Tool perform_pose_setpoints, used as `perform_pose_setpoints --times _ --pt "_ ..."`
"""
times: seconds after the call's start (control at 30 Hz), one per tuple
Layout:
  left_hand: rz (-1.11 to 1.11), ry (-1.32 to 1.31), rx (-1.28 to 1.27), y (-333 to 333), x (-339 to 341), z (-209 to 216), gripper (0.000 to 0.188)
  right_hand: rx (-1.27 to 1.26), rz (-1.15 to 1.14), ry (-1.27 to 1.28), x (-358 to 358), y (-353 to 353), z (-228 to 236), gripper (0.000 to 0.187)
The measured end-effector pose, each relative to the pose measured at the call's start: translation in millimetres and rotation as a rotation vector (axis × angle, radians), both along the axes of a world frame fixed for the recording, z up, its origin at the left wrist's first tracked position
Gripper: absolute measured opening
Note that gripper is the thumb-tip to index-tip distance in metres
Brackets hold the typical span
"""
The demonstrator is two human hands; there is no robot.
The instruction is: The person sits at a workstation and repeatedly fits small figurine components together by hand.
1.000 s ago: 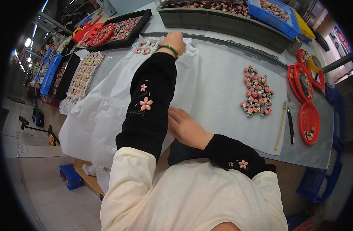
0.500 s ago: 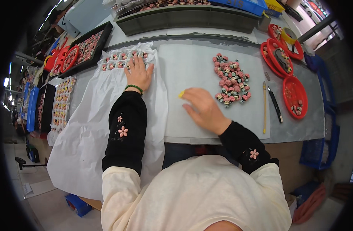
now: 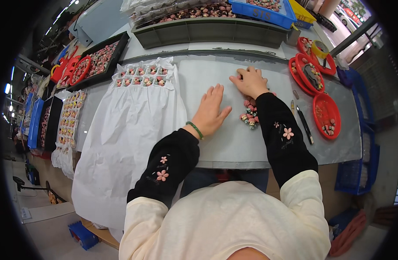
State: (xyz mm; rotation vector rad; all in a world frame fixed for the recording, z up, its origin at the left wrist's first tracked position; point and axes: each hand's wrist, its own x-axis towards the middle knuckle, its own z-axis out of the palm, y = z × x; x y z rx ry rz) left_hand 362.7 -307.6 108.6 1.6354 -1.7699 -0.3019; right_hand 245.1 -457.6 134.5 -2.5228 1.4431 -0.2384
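Flower pile (image 3: 250,116) under right hand (image 3: 249,81).

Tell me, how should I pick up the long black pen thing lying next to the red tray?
Grip the black pen-like tool around the middle of its thin shaft, coming straight down from above with two fingertips, one on each long side. It lies flat on the grey table, so you probably cannot get under it. It runs slantwise beside the red tray, and the space around its middle looks free.
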Motion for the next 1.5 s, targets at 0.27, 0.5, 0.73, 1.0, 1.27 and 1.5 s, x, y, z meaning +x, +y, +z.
perform_pose_setpoints --times 0.27,0.5,0.73,1.0,1.27,1.5 --pt "0.119 0.291 -0.106 -1.1 -4.7 -15.8 0.042 -0.093 0.513 -0.179 -14.0 49.2 0.1 0.034" --pt "0.155 0.711 -0.147 -6.5 1.2 -17.3 0.039 -0.220 0.503 -0.481 -14.2 41.0 1.4 0.034" --pt "0.140 0.874 -0.074 -3.2 6.8 -15.3 0.032 -0.165 0.353 -0.157 11.1 49.8 -3.6 0.019" --pt "0.158 0.876 -0.137 -7.0 2.3 -16.8 0.025 -0.184 0.390 -0.486 -1.7 46.7 -5.4 0.015" --pt "0.157 0.770 -0.096 -0.8 8.4 -18.6 0.024 0.129 0.425 -0.486 -64.7 128.4 37.4 0.024" --pt "0.158 0.725 -0.063 -7.0 2.8 -14.4 0.025 -0.022 0.374 -0.461 -99.0 139.3 -3.3 0.026"
